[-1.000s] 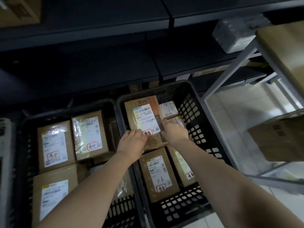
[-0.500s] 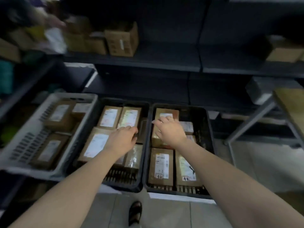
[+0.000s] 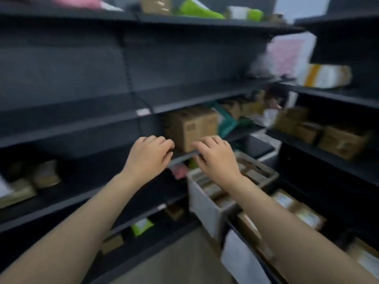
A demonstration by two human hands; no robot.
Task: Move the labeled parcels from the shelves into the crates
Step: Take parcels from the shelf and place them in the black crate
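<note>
1. The left hand [image 3: 148, 155] is hovering with its fingers loosely curled, gripping nothing, by the front edge of the dark metal shelf [image 3: 182, 157].
2. The brown cardboard box [image 3: 191, 126] is sitting on that shelf, just beyond and between both hands; blur is hiding any label.
3. The right hand [image 3: 217, 158], equally empty and half-curled, is hanging before the box's lower right corner. Spreading both hands onto opposite side faces should be giving the steadiest lift.
4. The grey slatted plastic crate [image 3: 203, 203] is waiting below the right hand, already carrying parcels, so picking a free gap matters.
</note>
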